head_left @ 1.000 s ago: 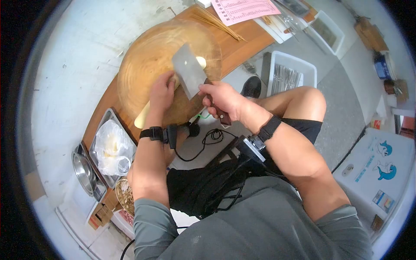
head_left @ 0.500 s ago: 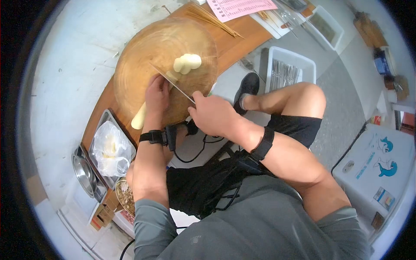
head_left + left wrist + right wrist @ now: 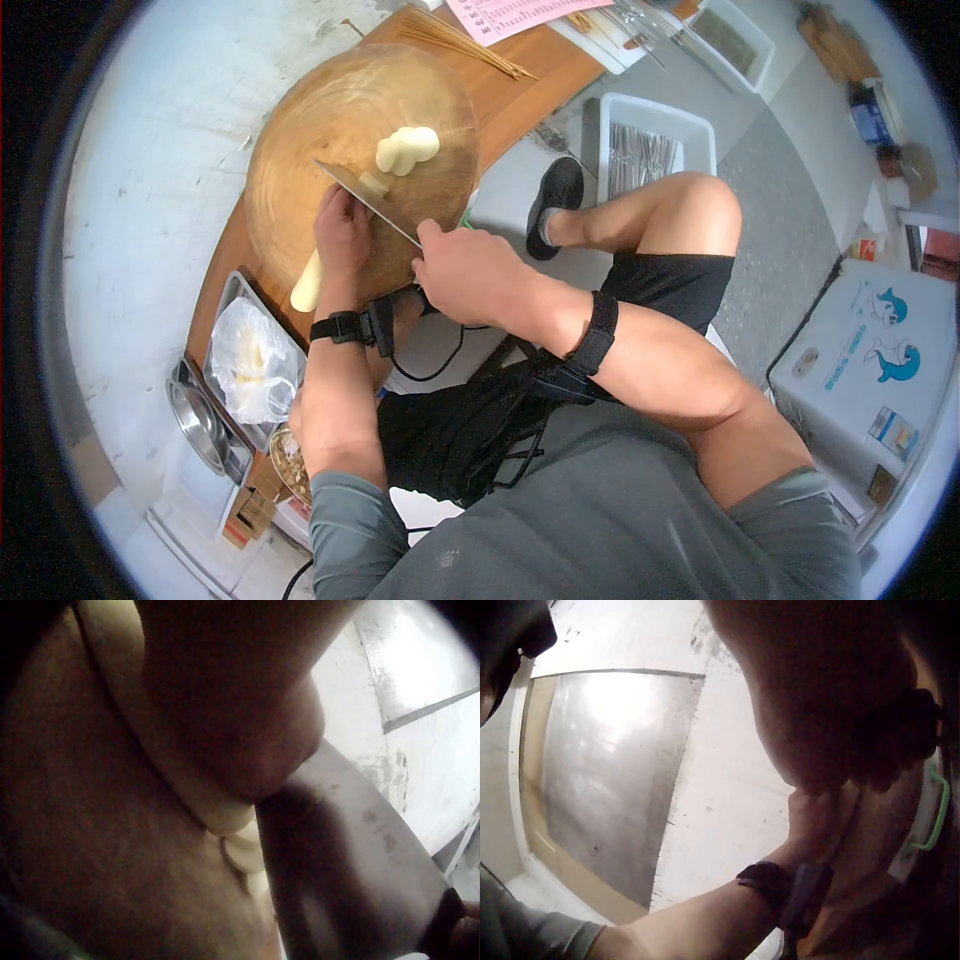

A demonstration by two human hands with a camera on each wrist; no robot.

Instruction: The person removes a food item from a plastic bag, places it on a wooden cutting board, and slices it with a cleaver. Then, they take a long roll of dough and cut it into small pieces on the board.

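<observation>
A round wooden chopping block [image 3: 300, 120] lies on the brown table. My left hand [image 3: 343, 226] presses down on a long pale cream-coloured roll [image 3: 305, 285] whose end pokes out below the wrist. My right hand [image 3: 468, 272] grips the handle of a cleaver [image 3: 365, 201], its blade edge down on the block against the left fingers. A cut piece [image 3: 373, 183] lies just past the blade, and a heap of cut pieces [image 3: 405, 148] sits farther up the block. In the left wrist view the blade [image 3: 352, 855] stands beside the roll [image 3: 225, 817].
A metal tray with a plastic bag [image 3: 250, 360] and a steel bowl [image 3: 195, 420] stand left of my arm. Bamboo skewers [image 3: 460, 42] and a pink sheet [image 3: 510, 12] lie on the table's far end. A white bin of metal sticks [image 3: 650, 150] stands on the floor by my foot.
The cleaver, held flat and raised a second ago, has turned edge down and come down on the roll beside my left fingers. A fresh piece lies past the blade.
</observation>
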